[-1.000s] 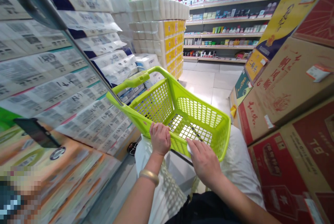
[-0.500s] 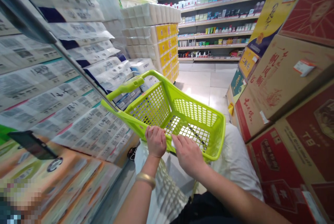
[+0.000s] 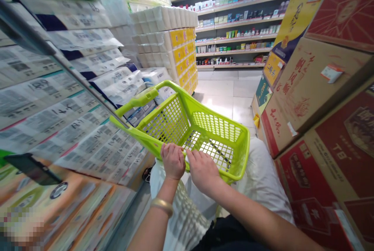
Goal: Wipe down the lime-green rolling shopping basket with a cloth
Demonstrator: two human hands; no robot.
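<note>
A lime-green plastic shopping basket (image 3: 230, 130) with a mesh bottom and raised handle (image 3: 137, 99) is tilted in front of me, nothing inside it. My left hand (image 3: 172, 160) curls over the basket's near rim; a gold bangle sits on that wrist. Right beside it, my right hand (image 3: 202, 170) lies on the same rim with something small and white under its fingers. A large white bag (image 3: 263, 181) sits under the basket.
Shelves of packaged tissue (image 3: 73, 99) fill the left side. Stacked toilet roll packs (image 3: 172, 36) stand ahead on the left. Red and brown cartons (image 3: 321, 99) are piled on the right. A tiled aisle (image 3: 228, 95) leads to far product shelves (image 3: 239, 21).
My right hand has slid left along the near rim until it sits beside my left hand. The basket has shifted slightly left in view.
</note>
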